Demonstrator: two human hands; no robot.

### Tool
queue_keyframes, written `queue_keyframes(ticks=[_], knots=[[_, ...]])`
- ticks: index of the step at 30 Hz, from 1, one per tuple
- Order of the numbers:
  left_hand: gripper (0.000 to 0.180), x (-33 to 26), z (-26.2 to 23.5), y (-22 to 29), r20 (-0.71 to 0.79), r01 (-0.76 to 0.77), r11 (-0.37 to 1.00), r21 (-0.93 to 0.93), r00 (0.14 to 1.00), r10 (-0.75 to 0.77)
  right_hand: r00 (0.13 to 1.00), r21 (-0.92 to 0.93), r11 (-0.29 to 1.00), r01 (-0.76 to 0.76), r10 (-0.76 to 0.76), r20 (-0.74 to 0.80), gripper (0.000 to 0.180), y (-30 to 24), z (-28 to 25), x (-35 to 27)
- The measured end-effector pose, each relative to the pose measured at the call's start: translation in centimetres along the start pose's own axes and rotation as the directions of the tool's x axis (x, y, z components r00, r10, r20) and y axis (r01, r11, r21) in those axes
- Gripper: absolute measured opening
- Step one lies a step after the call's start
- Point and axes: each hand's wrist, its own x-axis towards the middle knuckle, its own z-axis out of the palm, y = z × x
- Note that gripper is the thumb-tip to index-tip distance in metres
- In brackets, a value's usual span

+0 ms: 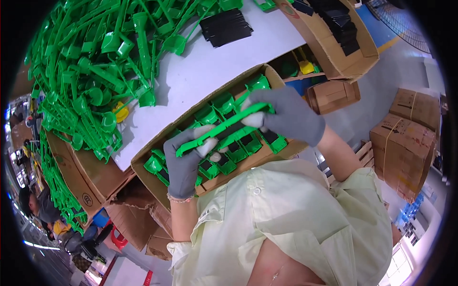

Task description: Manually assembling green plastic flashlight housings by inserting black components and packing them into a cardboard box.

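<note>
Both my hands wear grey gloves with pale fingertips. My left hand (182, 162) is closed round the lower left end of a long green plastic tool (224, 125), and my right hand (288, 116) grips its upper right end. The tool lies slantwise across both hands, with a dark band or strip against its near side around the middle. Directly beneath is an open cardboard box (257, 163), holding several green scoop-like pieces (224, 167) with black bands on them. My hands partly hide the box's contents.
A big heap of green plastic tools (95, 71) covers the white table (214, 59) at the left, with a yellow piece (121, 111) among them. A black stack (225, 27) lies beyond the box. Another carton (353, 64) holds black sheets; tied cartons (400, 152) stand at right.
</note>
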Motion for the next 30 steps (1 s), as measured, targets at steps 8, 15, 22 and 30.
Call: queue_keyframes(ticks=[8,15,22,30], knots=[[0.016,1.3,2.7,-0.2,0.031,0.18,0.958,0.224,0.981,-0.192,0.927,-0.286,0.886,-0.364,0.375,-0.018,0.027,-0.1,0.0,-6.5],[0.015,5.0,1.8,0.9,0.242,0.22,0.905,0.364,0.916,-0.32,0.896,-0.206,0.878,-0.432,0.444,0.013,0.029,-1.1,-5.1,-2.1],[0.027,7.8,5.5,-0.9,0.25,-0.264,0.497,0.827,0.963,0.096,0.992,-0.506,0.858,0.088,-0.124,-0.037,0.031,4.6,-4.0,8.3],[0.027,7.8,-2.3,4.8,-0.148,0.071,0.135,0.988,0.676,0.722,0.967,-0.767,0.611,0.197,-0.252,0.048,0.035,8.6,-1.4,12.0]])
